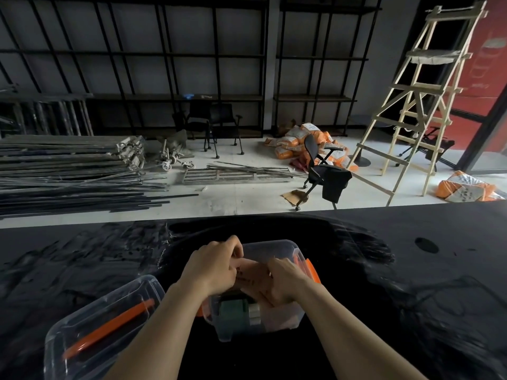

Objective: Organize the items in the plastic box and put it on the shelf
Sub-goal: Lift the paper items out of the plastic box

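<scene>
A clear plastic box (277,246) with orange side latches sits on the black table (411,270) in front of me. Both hands reach into it. My left hand (212,266) and my right hand (285,281) grip a pale flat packet (253,275) with red print, held over the box's middle. Inside the near end lie a dark green item (231,311) and a grey tape roll (254,314). The box's clear lid (109,316), with an orange handle, lies upside down at the left. Black shelving (192,56) lines the far wall.
Beyond the table's far edge are stacked metal bars (68,165), a black office chair (323,171), orange-and-white sacks (301,141) and a wooden ladder (417,105). A round hole (426,244) is in the tabletop at right.
</scene>
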`<state>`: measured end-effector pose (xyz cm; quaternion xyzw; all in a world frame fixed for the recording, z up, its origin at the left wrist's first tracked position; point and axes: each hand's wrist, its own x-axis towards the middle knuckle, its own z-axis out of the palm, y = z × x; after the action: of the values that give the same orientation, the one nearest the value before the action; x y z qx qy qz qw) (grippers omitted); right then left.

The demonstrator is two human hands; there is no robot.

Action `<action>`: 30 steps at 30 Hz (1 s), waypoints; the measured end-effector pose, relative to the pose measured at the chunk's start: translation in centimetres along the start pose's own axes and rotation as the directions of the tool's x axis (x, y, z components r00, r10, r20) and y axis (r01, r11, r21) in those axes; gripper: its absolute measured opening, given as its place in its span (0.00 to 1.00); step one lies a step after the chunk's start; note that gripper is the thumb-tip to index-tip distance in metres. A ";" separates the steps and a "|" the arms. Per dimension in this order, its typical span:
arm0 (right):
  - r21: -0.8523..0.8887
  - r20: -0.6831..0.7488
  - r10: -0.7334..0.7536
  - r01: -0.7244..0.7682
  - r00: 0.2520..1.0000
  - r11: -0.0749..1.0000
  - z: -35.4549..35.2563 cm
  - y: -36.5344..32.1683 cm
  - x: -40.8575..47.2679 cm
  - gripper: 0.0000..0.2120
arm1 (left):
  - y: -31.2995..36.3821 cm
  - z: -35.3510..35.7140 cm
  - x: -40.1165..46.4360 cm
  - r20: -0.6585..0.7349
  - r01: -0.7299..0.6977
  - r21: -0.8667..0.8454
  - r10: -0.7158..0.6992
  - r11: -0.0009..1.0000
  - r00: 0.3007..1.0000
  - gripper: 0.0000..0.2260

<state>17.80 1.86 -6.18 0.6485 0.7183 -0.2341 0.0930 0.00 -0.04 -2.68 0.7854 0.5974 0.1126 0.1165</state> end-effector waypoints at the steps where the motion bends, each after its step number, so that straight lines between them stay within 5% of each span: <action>1: 0.002 -0.001 -0.005 0.005 1.000 1.000 -0.4 0.1 -0.2 0.27 | -0.1 0.0 0.0 -0.012 0.015 -0.038 -0.016 0.999 1.000 0.13; 6: 0.188 -0.227 -0.093 0.137 0.969 0.972 -2.4 1.1 -0.3 0.14 | -0.5 -0.3 0.4 -0.006 0.039 -0.280 -0.042 0.959 0.999 0.10; 9: 0.245 -0.237 -0.144 0.203 0.961 0.948 -4.0 1.7 -0.5 0.07 | -0.3 -0.5 0.6 0.030 -0.013 -0.273 0.023 0.962 0.999 0.08; 13: 0.352 -0.268 -0.194 0.283 0.944 0.892 -5.2 1.4 -0.8 0.07 | 0.3 -0.5 0.6 -0.087 -0.039 -0.451 0.000 0.892 0.996 0.10; 18: 0.510 -0.307 -0.146 0.292 0.940 0.809 -4.5 0.3 -1.4 0.19 | 1.0 0.3 0.7 -0.191 -0.020 -0.788 -0.212 0.616 0.958 0.11; 22: 0.694 -0.234 -0.127 0.257 0.964 0.672 -3.9 -0.3 -1.3 0.15 | 0.8 0.8 1.6 -0.142 -0.013 -0.930 -0.329 0.367 0.934 0.15; 27: 0.897 -0.164 -0.145 0.209 0.976 0.391 -3.4 -0.7 -1.4 0.07 | 1.6 2.0 2.7 -0.243 -0.053 -0.916 -0.445 0.398 0.862 0.15; 30: 0.847 -0.160 -0.175 0.226 0.971 0.481 -3.1 -1.0 -1.4 0.03 | 2.3 2.4 3.1 -0.289 -0.072 -0.889 -0.434 0.451 0.853 0.16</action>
<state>17.52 1.99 -2.62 0.5261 0.5798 -0.5517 -0.2874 3.72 2.25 -4.12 0.4865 0.5454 0.5787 0.3618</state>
